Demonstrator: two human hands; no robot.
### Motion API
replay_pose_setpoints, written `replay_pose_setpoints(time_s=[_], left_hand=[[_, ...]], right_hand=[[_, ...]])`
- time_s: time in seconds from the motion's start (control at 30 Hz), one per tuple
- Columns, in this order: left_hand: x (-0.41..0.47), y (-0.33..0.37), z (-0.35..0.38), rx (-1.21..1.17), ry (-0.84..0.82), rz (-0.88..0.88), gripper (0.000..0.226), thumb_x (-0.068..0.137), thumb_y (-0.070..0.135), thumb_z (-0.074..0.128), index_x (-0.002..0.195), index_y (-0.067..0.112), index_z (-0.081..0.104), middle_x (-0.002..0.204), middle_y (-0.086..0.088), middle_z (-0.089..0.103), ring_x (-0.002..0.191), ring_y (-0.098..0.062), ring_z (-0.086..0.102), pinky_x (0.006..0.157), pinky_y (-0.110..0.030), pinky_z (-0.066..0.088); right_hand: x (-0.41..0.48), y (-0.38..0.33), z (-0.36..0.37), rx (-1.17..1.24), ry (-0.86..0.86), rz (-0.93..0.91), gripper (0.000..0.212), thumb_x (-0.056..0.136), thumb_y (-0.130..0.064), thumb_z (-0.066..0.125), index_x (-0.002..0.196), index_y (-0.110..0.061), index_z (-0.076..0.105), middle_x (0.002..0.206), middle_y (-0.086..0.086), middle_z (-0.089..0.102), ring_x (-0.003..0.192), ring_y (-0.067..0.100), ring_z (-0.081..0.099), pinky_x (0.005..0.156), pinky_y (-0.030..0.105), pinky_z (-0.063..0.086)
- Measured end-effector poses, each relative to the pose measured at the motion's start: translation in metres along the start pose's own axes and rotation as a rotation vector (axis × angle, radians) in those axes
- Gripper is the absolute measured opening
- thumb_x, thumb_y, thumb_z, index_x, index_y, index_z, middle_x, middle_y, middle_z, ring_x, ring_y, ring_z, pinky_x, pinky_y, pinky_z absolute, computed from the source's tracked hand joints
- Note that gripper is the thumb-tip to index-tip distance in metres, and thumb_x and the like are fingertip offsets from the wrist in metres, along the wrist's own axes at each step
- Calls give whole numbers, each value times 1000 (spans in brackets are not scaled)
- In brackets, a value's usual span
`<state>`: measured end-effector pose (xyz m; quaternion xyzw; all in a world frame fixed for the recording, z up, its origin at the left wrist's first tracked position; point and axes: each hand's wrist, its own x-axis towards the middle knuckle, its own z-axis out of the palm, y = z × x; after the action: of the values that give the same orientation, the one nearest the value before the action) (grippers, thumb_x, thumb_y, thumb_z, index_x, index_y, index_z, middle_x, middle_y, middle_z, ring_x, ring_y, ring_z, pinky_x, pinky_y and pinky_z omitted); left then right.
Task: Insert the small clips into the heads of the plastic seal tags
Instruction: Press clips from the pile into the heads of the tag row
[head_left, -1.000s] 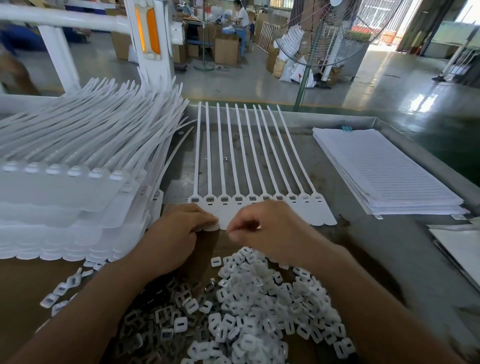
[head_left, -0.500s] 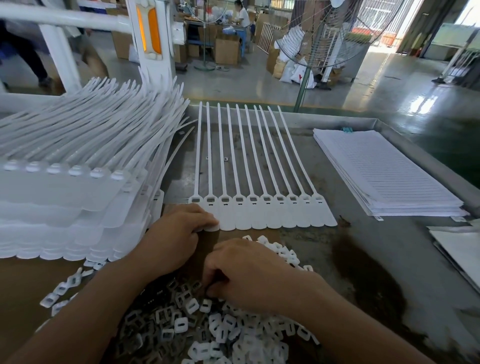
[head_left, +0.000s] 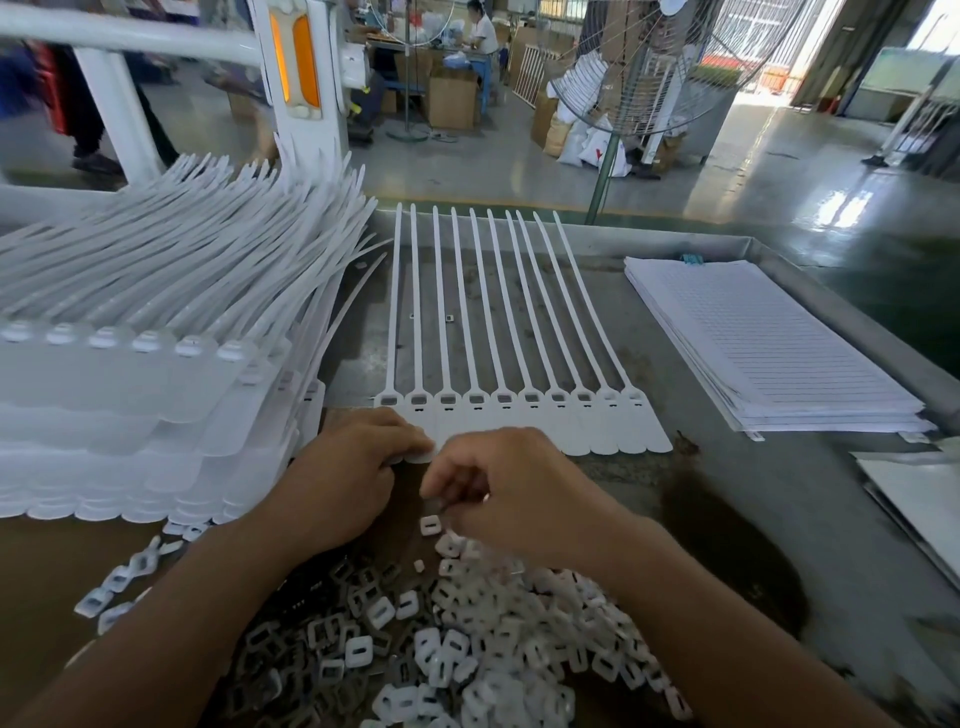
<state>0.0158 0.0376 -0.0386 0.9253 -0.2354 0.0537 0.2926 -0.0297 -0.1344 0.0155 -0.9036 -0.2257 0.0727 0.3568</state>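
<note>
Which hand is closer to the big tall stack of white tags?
Left. The left hand sits right beside the tall stack, holding the flat tag row; the right hand is farther right, at the clip pile's top edge.

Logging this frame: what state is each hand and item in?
left hand, grips the tag strip's near left corner.
right hand, fingers curled, apparently pinching a small clip.
tag strip, flat on the table, straps pointing away.
clip pile, loose heap by the person.
tag stack, piled high at left.
paper stack, flat at right.
</note>
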Motion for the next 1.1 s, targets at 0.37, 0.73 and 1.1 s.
replay_pose_setpoints(time_s=[0.37,0.73,1.1], left_hand=[[-1,0,0,-9,2,-24,51,80,-9,42,116,21,63,121,10,55,102,5,36,89,-11,26],[-1,-2,2,-8,-8,-31,51,81,-8,42,117,22,62,123,9,54,104,4,35,82,-3,26],[1,-3,1,3,-9,-26,52,80,-9,42,116,23,62,123,9,55,104,4,35,82,-2,25]], right_hand=[[11,74,-54,80,475,259,20,80,-4,68,82,-24,69,75,-15,63,69,-7,60,70,7,48],[12,131,-66,30,678,483,17,86,-12,60,82,-25,69,71,-20,57,67,-8,50,56,6,33],[17,138,-65,13,658,488,11,85,-11,63,89,-18,70,73,-15,57,66,-8,48,57,7,32]])
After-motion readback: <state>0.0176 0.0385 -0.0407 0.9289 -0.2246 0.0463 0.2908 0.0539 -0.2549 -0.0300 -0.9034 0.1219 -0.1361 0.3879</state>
